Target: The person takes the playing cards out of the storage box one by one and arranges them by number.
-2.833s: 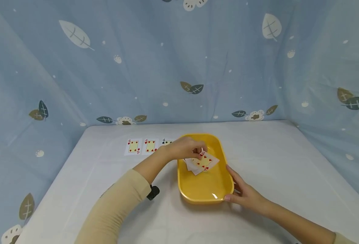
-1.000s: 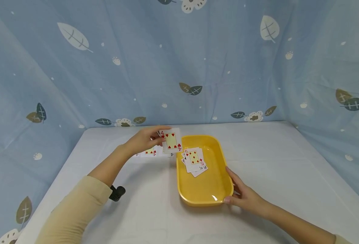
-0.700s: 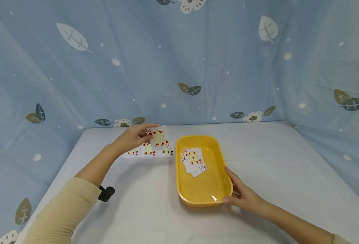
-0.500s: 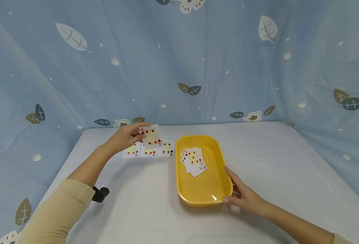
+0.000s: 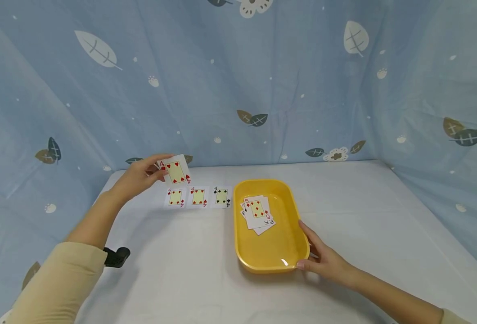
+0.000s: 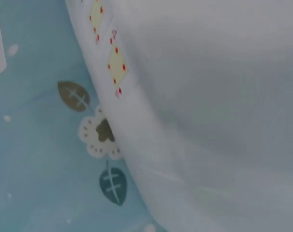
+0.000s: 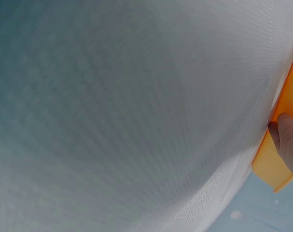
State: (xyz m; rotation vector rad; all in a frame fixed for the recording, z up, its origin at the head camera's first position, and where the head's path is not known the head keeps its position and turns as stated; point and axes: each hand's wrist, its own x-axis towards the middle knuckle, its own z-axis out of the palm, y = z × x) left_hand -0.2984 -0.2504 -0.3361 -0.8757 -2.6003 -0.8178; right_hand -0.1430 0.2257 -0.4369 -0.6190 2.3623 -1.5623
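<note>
My left hand [image 5: 137,177] pinches a four of hearts playing card [image 5: 176,172] by its left edge, face toward me, raised above the table at the back left. Below it lies a row of cards: a four of diamonds [image 5: 175,198], another red four [image 5: 198,197] and a four of spades [image 5: 221,197]. My right hand [image 5: 327,261] holds the right side of a yellow tray [image 5: 271,256], thumb at the near corner. In the right wrist view, fingers touch the tray's wall [image 7: 269,164]. Inside the tray, a five of diamonds [image 5: 257,209] tops a loose card pile.
A white cloth [image 5: 190,279] covers the table. Behind it hangs a blue curtain [image 5: 182,90] with leaf prints, meeting the table's back and sides. A black wrist-worn device [image 5: 117,257] sticks out beside the left sleeve.
My left hand has lifted the four of hearts from the tray and carried it left, past the row of cards, uncovering the row. The right hand stays at the tray.
</note>
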